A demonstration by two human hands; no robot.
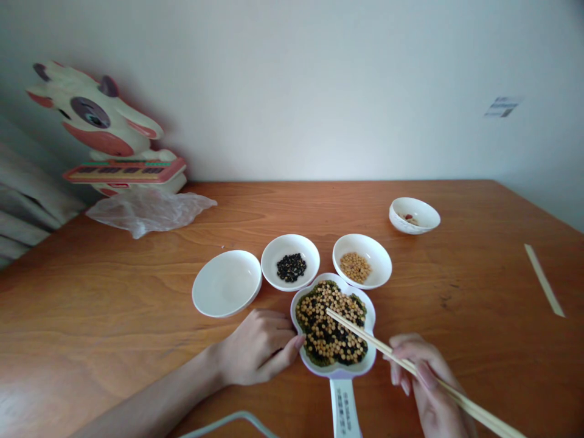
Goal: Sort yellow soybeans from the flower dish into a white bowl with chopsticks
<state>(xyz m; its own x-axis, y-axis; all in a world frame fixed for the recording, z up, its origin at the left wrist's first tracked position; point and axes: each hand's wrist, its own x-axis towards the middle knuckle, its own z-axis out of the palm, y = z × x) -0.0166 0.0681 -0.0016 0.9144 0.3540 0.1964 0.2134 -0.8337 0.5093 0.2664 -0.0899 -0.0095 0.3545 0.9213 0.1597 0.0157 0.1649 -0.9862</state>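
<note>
Chopsticks over the mixed beans
Right hand (pixel 422 380) clamps chopsticks (pixel 410 365), tips over the flower-shaped dish (pixel 369 316); left hand (pixel 258 353), fingers loosely curled, touches its rim.

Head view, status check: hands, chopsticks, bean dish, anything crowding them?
Left hand steadies the flower-shaped dish at its rim. Right hand holds chopsticks, tips over the mixed beans. Three small bowls close behind the dish; none blocking.

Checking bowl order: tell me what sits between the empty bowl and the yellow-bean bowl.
The bowl of black beans, seen in the head view.
</note>
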